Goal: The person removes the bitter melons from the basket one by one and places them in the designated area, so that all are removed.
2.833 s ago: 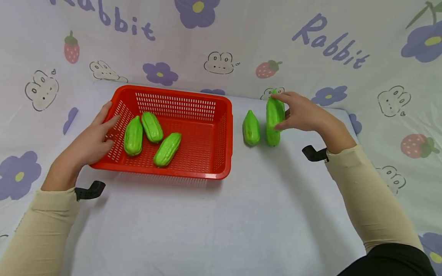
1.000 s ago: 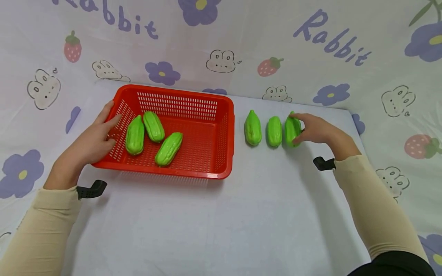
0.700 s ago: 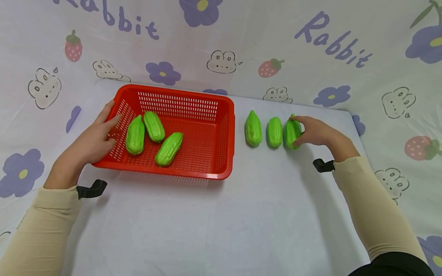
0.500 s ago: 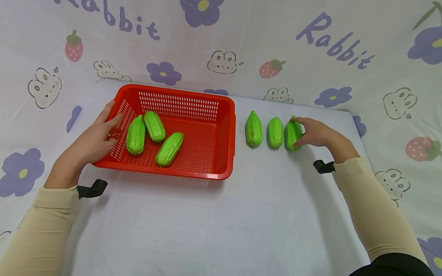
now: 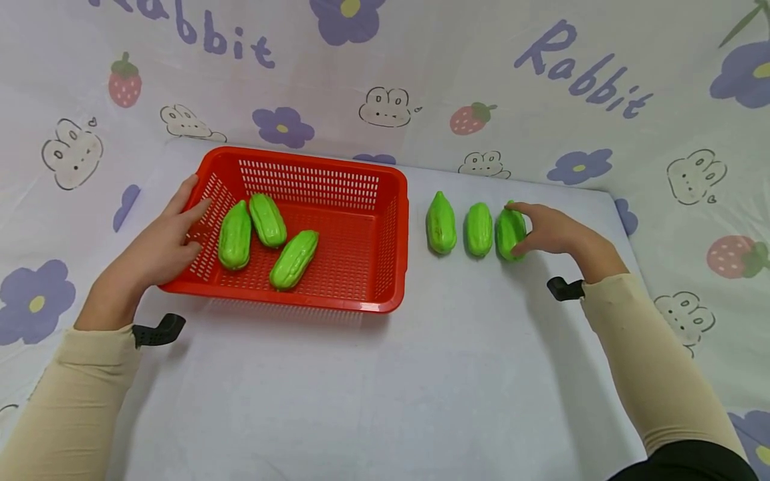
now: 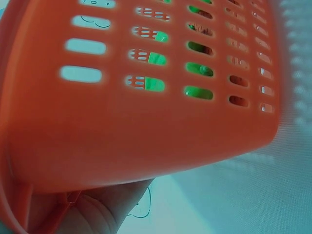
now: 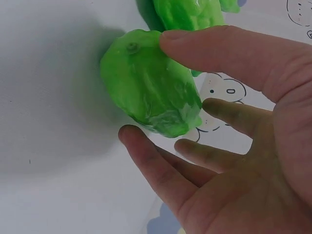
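Rightmost green vegetable [image 5: 508,231] lies ungripped at the right hand [image 5: 550,230], between spread digits.

Perhaps a home, rabbit-print hanging cloth [image 5: 433,67], white-covered table [image 5: 373,394]

One rectangular red slotted plastic basket [image 5: 345,306]. Six glossy green ridged oblong gourds [image 5: 294,260]: three inside it, three on the worktop [image 5: 385,394]. One left hand [image 5: 159,250], one right hand [image 5: 550,230].
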Demonstrator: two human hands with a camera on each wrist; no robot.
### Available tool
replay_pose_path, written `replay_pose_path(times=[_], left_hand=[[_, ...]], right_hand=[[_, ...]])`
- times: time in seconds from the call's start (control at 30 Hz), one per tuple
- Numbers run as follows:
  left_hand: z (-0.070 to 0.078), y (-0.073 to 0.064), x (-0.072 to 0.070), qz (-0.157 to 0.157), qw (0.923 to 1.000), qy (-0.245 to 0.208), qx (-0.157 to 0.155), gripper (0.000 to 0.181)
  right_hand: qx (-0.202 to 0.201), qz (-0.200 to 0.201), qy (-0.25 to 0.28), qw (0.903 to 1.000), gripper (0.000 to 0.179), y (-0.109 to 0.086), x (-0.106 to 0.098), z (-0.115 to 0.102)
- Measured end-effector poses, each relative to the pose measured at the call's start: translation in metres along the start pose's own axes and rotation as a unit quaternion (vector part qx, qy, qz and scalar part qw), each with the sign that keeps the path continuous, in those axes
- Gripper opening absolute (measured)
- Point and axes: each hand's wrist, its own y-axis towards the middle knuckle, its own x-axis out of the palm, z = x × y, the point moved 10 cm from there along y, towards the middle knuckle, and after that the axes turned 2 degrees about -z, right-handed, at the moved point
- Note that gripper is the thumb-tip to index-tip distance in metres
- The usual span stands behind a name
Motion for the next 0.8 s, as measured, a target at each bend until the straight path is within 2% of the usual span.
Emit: replay_pose_path(times=[0.5,0.8], left_hand=[[-0.002,0.001,0.0,0.003,1.0,0.004,0.001,0.079],[0.0,0.0,0.001,0.004,1.0,0.008,-0.002,0.079]], right_hand=[[-0.001,-0.002,-0.003,1.0,0.096,-0.002,-0.002,0.001],[-0.023,0.06,-0.003,0.9979,0.1,-0.012,-0.028,-0.015]])
